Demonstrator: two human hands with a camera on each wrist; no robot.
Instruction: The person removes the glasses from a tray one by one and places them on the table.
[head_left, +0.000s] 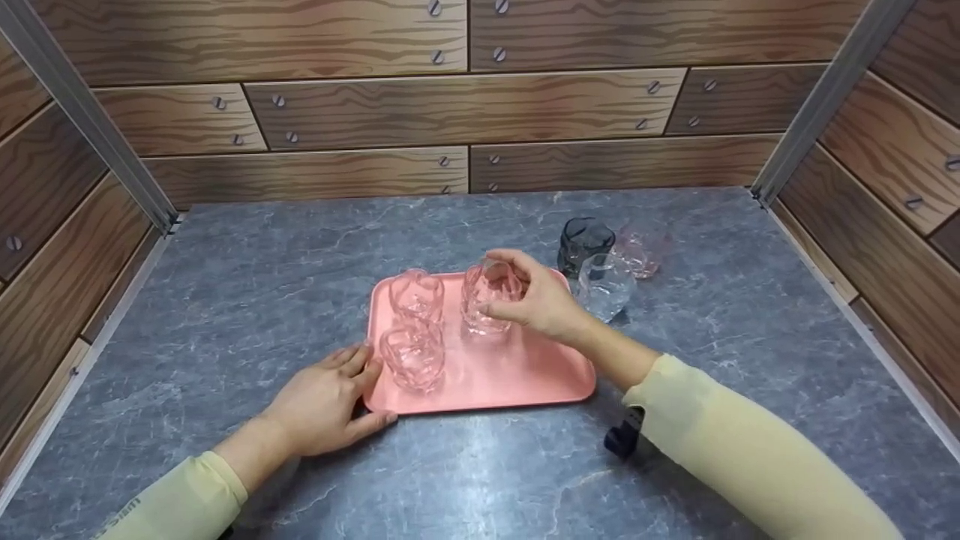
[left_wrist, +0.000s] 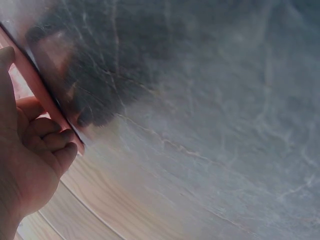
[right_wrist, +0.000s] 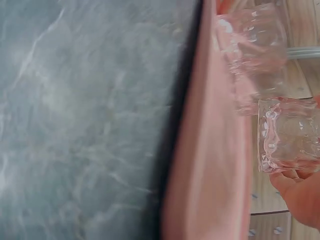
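Note:
My right hand point(head_left: 544, 300) holds a see-through wavy drinking glass point(head_left: 491, 304) between thumb and fingers, over the back middle of a pink tray point(head_left: 517, 375). In the right wrist view, that glass point(right_wrist: 287, 135) shows beside the fingers; whether its base touches the tray is hard to tell. Two more see-through glasses stand on the tray's left side, a rear glass point(head_left: 417, 296) and a front glass point(head_left: 412, 356). At the tray's front left corner, my left hand point(head_left: 322, 405) grips the rim, fingers along the left edge and thumb at the front edge.
Behind the tray's right end stand a dark grey glass point(head_left: 585, 244), a clear glass point(head_left: 606, 289) and a faint pinkish glass point(head_left: 639, 255). The grey marbled table point(head_left: 262, 255) is bounded by wood-patterned walls point(head_left: 465, 112) at the back and both sides.

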